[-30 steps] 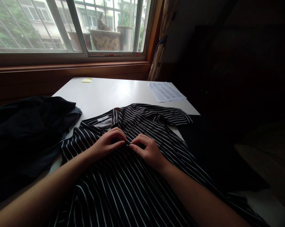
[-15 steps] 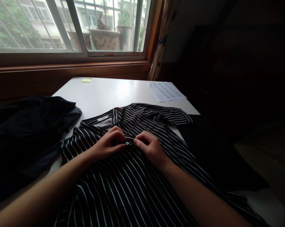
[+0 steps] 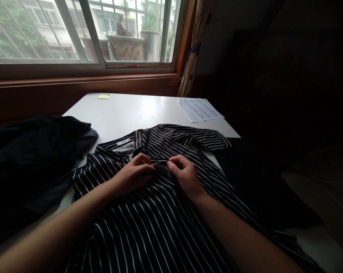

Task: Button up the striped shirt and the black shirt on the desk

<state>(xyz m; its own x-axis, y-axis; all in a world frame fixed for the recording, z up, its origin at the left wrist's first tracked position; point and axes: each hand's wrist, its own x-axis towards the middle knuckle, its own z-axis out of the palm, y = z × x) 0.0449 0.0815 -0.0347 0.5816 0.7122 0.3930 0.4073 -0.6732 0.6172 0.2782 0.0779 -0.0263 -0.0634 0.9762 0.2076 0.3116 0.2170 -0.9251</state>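
A black shirt with white stripes (image 3: pixel 148 212) lies spread out, its collar toward the window and a short sleeve stretched to the right. My left hand (image 3: pixel 138 170) is closed at the front opening below the collar, fingertips on the fabric edge. Just to its right, my right hand (image 3: pixel 184 172) pinches the raised edge of the shirt's front between thumb and fingers. Between the two hands the edge is lifted a little, and a dark inner side shows under it. No button is visible there now.
Dark clothes (image 3: pixel 37 159) are heaped at the left on the white table (image 3: pixel 126 110). Printed sheets (image 3: pixel 201 110) lie at the far right corner, a yellow sticky note (image 3: pixel 104 96) at the far left. Behind the table are a window and a tied curtain (image 3: pixel 190 68).
My right hand has moved slightly right and up, drawing the front edge with it. The white button seen between my hands before is now hidden. My left hand has shifted slightly right.
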